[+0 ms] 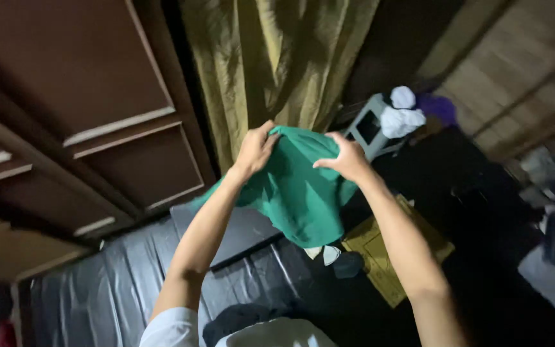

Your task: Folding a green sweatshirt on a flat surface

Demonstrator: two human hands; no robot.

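Green cloth (300, 193) gripped by left hand (255, 149) and right hand (347, 157) (both closed), grey stool (370, 125) behind

There is one view only, from a camera worn on the person's head. It looks down and forward along both outstretched bare arms, close to them. The picture is tilted, so the dark brown panelled wooden door (97, 109) and the olive-yellow crinkled curtain (271, 58) slant across the top, with the shiny black plastic sheet (97, 289) below.
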